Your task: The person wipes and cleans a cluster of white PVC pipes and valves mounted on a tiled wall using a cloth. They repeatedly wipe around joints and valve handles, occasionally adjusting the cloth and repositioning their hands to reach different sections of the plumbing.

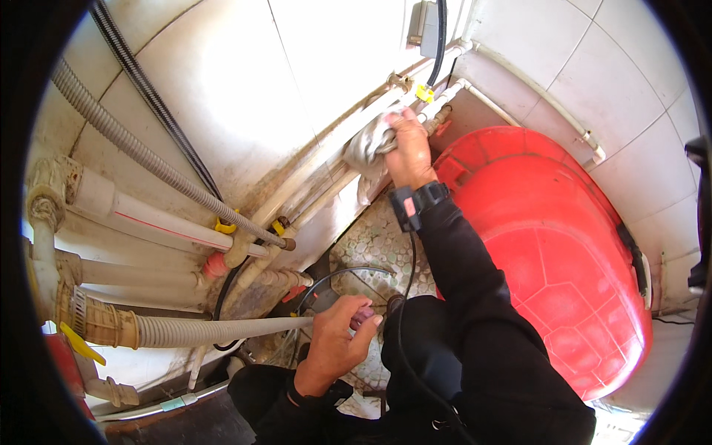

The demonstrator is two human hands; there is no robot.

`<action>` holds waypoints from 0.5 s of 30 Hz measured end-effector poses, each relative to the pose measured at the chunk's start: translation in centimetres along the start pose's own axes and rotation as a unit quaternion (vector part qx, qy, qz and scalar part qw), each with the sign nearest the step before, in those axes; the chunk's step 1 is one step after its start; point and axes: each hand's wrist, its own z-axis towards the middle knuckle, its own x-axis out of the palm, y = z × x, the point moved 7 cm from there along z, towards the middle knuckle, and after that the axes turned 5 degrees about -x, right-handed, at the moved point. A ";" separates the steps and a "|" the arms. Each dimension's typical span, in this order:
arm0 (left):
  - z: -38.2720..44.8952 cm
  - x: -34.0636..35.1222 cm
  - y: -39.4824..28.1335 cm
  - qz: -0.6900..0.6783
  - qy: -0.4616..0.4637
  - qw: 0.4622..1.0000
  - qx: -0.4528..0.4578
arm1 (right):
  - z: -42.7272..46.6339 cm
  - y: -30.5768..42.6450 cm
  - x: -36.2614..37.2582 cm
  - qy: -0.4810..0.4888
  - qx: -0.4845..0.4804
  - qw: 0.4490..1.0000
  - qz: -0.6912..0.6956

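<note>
My right hand (410,149) is closed on a wet-looking grey-white cloth (369,146), which lies against the pale pipes (345,136) along the tiled wall. One end of the cloth hangs below the lower pipe. A yellow-handled valve (424,93) with a black hose sits just beyond my fingers. Lower down, my left hand (337,346) is held in front of my knees with its fingers curled. Something pinkish shows between thumb and fingers; whether it is fingertips or a small object is unclear. The ribbed white hose (222,330) runs up to and behind this hand.
A large red plastic tub (548,245) stands close on my right. Left are a grey corrugated hose (144,161), a braided hose (158,100) and a red-striped white pipe (167,225). A thin hose (350,270) lies above the pebble-patterned floor (384,245). A black cable (410,272) hangs from my right wrist.
</note>
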 end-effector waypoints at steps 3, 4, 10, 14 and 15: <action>-0.4 -0.3 0.0 0.007 0.003 1.000 -0.002 | 1.7 0.2 -0.8 -0.032 -0.013 0.997 0.066; -0.6 -0.4 0.0 0.011 0.006 1.000 -0.003 | 1.8 0.0 -0.6 -0.020 -0.013 0.998 0.064; -1.2 -1.1 0.5 0.008 0.004 1.000 -0.011 | -1.4 -0.9 1.3 0.059 0.010 0.998 -0.016; -1.0 -0.4 0.7 0.016 0.009 1.000 -0.018 | -4.6 -2.2 3.3 0.117 0.033 0.992 -0.040; -0.8 -0.2 0.6 0.023 0.010 1.000 -0.007 | -5.5 -3.0 3.5 0.123 0.048 0.989 -0.071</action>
